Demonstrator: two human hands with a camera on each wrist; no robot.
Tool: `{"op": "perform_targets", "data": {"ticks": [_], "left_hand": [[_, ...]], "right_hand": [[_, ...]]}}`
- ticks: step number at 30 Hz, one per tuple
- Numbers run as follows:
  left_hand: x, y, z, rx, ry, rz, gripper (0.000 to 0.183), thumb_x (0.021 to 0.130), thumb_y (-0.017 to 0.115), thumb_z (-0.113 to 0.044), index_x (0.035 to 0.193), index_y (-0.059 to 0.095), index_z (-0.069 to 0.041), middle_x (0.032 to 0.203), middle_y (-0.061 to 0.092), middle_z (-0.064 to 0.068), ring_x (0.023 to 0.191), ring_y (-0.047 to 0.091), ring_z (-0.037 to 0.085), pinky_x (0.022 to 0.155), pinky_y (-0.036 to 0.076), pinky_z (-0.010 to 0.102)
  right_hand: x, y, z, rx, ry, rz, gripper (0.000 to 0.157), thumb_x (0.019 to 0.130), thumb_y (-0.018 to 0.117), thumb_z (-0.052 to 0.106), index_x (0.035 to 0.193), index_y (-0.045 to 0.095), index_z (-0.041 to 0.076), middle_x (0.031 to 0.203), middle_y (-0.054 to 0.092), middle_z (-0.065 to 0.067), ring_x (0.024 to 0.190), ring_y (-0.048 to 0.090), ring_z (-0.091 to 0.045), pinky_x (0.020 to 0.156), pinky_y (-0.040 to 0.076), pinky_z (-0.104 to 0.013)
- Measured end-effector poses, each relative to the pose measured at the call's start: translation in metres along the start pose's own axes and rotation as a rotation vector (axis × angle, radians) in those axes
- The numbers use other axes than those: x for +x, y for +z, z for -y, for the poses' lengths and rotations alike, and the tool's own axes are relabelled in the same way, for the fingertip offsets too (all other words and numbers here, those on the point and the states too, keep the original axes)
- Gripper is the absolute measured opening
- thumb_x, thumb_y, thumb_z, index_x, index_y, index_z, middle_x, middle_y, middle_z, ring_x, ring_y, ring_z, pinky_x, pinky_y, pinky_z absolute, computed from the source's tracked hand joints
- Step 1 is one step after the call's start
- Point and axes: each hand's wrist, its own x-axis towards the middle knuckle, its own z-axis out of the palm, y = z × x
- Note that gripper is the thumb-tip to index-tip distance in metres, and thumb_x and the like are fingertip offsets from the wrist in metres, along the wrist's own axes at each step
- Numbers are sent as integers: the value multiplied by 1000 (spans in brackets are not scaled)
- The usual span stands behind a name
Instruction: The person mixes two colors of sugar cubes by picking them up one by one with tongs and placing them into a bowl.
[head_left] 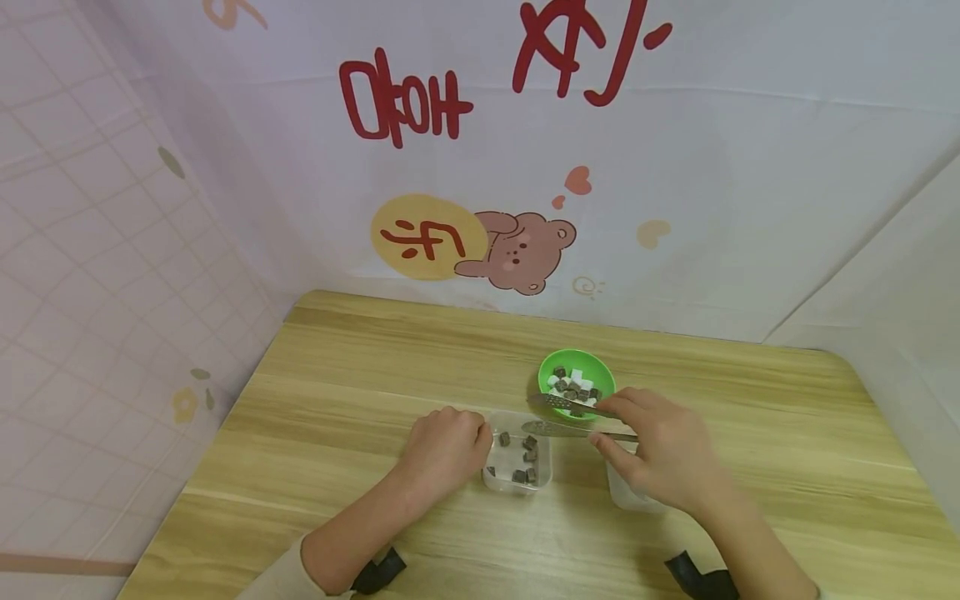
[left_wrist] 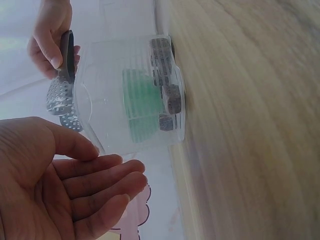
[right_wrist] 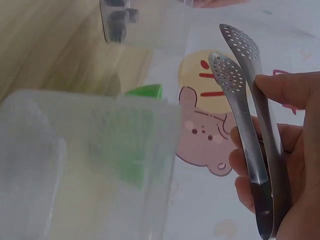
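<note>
Translucent plastic container (head_left: 630, 497): partly hidden below the thumb of the right hand (head_left: 663, 450). Green bowl (right_wrist: 150, 91), left of that hand's fingers: blurred through container wall.

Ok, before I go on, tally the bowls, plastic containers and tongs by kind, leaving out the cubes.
Green bowl: 1
Plastic containers: 2 (one beside the left hand, the other partly hidden by the right hand in the head view)
Metal tongs: 1
Total: 4

Head view bright, evenly lit; wrist views hazier.
</note>
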Motion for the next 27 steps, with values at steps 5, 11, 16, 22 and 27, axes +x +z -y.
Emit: {"op": "perform_targets", "data": {"ticks": [5,11,16,22,27], "left_hand": [[0,0,0,3,-1,-3,53,100,59,-13,54,35,-21,49,24,-14,46,22,3,40,24,24],[1,-1,1,19,2,-10,52,99,59,-13,54,34,-21,49,24,-13,47,22,4,40,25,25],[1,-2,2,15,5,-6,52,99,57,-12,54,33,-21,49,23,-14,47,21,3,40,23,24],[1,-2,2,5,12,5,53,100,57,-11,54,33,-21,49,23,-13,46,19,3,40,21,22],[1,-2,2,5,10,14,53,101,58,-12,54,34,-21,50,24,-13,46,21,3,39,22,22]], "right_hand": [[3,7,9,-28,-30,57,32,78,83,28,103,77,9,97,72,2,86,70,-16,66,58,-37],[9,14,19,-67,-97,108,33,74,85,30,100,77,10,95,72,2,85,69,-16,65,58,-36],[13,21,28,-92,-148,147,34,72,87,34,97,76,13,87,66,7,75,62,-10,61,53,-29],[20,29,36,-95,-191,201,27,72,85,29,89,73,12,82,61,6,71,59,-11,59,51,-29],[26,33,41,-116,-231,248,23,71,83,27,81,69,12,76,55,6,64,53,-12,53,44,-27]]}}
